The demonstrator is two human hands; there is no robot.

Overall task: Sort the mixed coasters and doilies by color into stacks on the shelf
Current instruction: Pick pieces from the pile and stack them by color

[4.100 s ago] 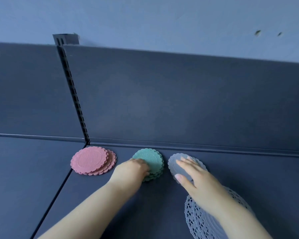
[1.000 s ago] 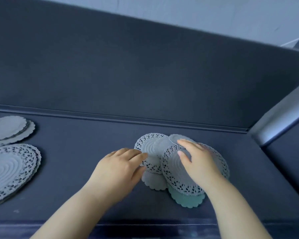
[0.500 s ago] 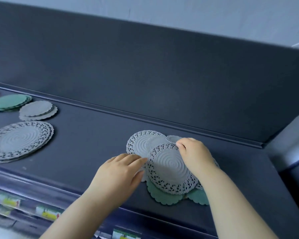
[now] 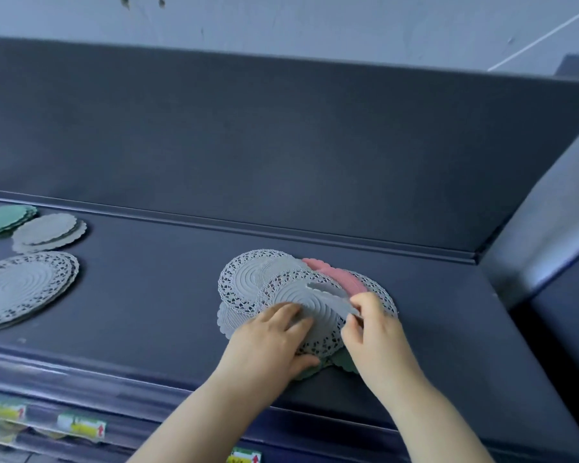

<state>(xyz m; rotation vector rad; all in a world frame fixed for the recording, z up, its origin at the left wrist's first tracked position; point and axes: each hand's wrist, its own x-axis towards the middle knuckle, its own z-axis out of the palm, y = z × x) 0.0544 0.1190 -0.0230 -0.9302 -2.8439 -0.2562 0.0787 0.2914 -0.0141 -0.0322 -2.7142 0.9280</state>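
I see left hand (image 4: 274,342) flat, pressing the mixed pile (image 4: 248,279) on the shelf (image 4: 147,295); right hand (image 4: 373,329) pinches a grey coaster (image 4: 328,297), edge probably lifted.

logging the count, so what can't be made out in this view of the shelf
Head view only:
Mixed pile: piece count unclear; left hand and right hand cover its front.
Grey coaster in the right hand's grip: near edge hidden by that hand.
Green coasters: only edges show under pile and right hand.
Green stack, large doily stack: cut off by left frame edge.
Shelf labels: blurred, unreadable.
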